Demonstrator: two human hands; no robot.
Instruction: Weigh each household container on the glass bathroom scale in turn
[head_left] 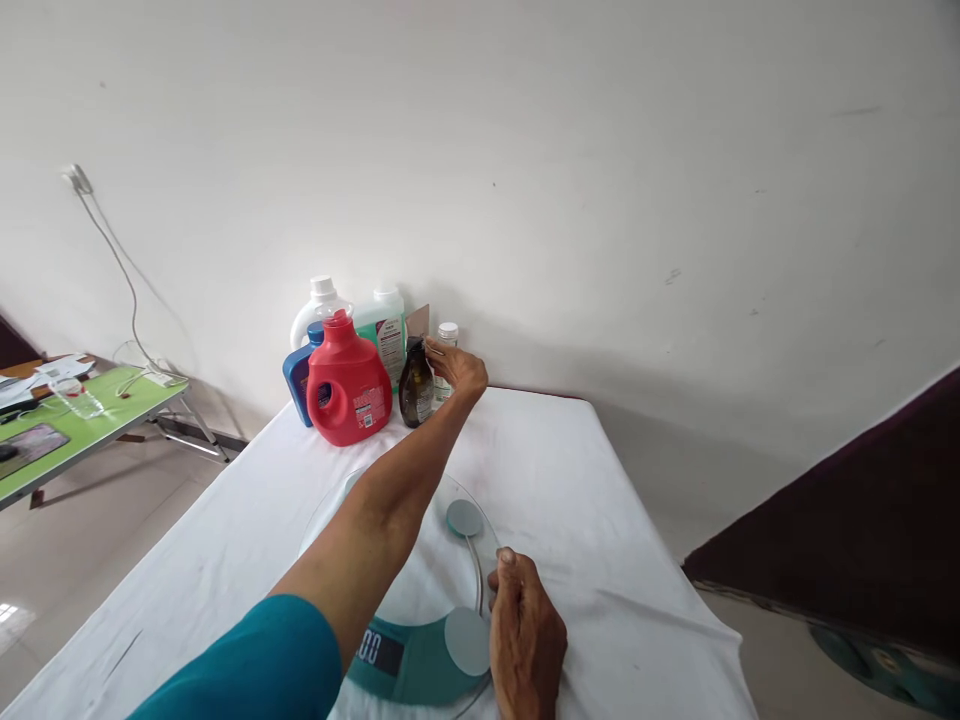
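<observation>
L hand (457,370) reaches far across the desk (600,520), fingers closing on the brown bottle (416,388) at the back beside the red jug (347,385), while R hand (525,640) rests flat, loosely open, steadying the glass scale (420,600) edge.

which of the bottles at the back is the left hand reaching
The dark brown glass bottle, right of the red detergent jug. The left hand is at its top; the other bottles are plastic and untouched.
</observation>
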